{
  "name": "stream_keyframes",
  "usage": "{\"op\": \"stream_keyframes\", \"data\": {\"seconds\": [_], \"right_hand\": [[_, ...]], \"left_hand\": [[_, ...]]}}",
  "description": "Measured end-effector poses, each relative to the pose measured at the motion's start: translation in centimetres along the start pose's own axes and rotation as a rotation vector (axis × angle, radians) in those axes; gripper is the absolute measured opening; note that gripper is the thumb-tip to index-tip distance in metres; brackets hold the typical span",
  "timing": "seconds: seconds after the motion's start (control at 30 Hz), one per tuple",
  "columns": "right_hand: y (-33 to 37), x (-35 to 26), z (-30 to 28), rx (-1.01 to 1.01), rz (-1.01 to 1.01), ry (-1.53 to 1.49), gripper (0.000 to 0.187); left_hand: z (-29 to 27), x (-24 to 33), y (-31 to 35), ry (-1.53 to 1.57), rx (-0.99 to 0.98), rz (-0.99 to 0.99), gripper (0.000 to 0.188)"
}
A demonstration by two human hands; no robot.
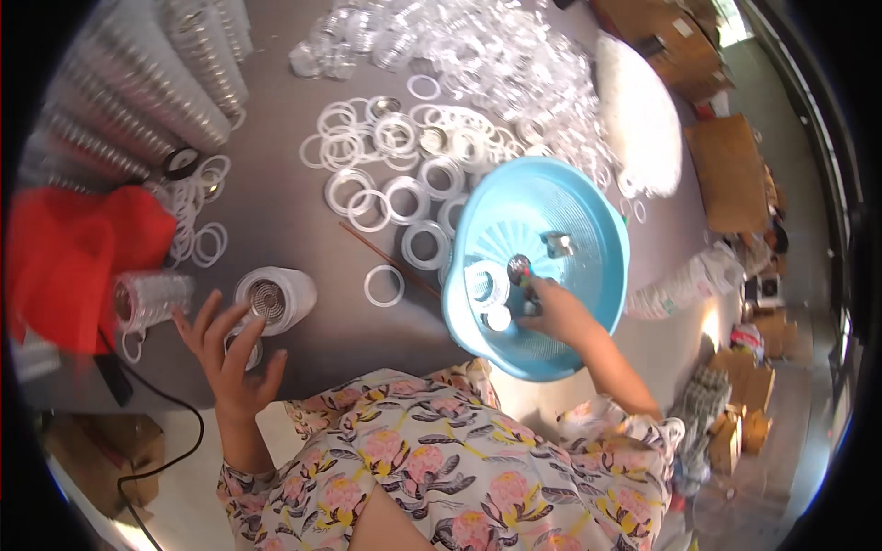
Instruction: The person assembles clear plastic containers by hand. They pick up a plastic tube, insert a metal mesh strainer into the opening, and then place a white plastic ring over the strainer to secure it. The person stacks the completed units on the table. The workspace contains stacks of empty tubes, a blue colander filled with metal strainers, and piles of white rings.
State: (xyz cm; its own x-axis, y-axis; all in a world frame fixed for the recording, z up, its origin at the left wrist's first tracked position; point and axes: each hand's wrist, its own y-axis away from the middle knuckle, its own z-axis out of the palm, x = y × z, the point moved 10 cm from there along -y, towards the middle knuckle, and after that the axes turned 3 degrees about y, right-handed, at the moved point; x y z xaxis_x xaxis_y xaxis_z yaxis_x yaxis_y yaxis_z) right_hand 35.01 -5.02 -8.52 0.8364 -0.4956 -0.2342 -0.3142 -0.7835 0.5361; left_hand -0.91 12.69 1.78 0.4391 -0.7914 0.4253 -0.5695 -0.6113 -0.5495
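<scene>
My left hand [231,356] is raised with its fingers spread and nothing in it. Just beyond its fingertips, a stack of white plastic rings [292,298] lies on its side, a ridged round opening facing left. My right hand [559,314] reaches into a light blue plastic colander [614,248] at the table's front edge. Its fingers are bent together at a small dark round piece [519,266]; what they pinch is mostly hidden. Also inside the colander are a clear ring-shaped piece [485,285], a small white cap [496,318] and a shiny metallic piece [559,244].
Many white and clear rings [395,135] lie loose beyond the colander, before a heap of clear plastic parts [469,46]. A thin brown stick [377,250] lies left of the colander. Red cloth [83,257] and stacked clear lids [138,83] fill the left; a white sack [638,115] stands right.
</scene>
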Motion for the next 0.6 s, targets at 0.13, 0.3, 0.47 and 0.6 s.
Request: {"op": "stream_keyframes", "data": {"seconds": [0.13,0.3,0.47,0.6], "right_hand": [[1.1,-2.8,-6.4,0.186,-0.144,-0.605,0.048],[3.7,-15.8,-7.3,-0.129,-0.67,-1.19,0.049],[3.8,-18.7,-7.7,-0.234,-0.75,-1.233,0.065],[2.9,-15.5,-8.0,-0.205,-0.745,-1.149,0.049]], "left_hand": [[-1.2,5.9,0.1,0.235,0.054,0.115,0.033],[4.0,15.6,-4.7,0.446,0.012,0.252,0.043],[0.7,12.7,-3.2,0.181,0.111,0.097,0.025],[-1.9,5.7,-0.7,-0.36,0.164,-0.126,0.025]]}}
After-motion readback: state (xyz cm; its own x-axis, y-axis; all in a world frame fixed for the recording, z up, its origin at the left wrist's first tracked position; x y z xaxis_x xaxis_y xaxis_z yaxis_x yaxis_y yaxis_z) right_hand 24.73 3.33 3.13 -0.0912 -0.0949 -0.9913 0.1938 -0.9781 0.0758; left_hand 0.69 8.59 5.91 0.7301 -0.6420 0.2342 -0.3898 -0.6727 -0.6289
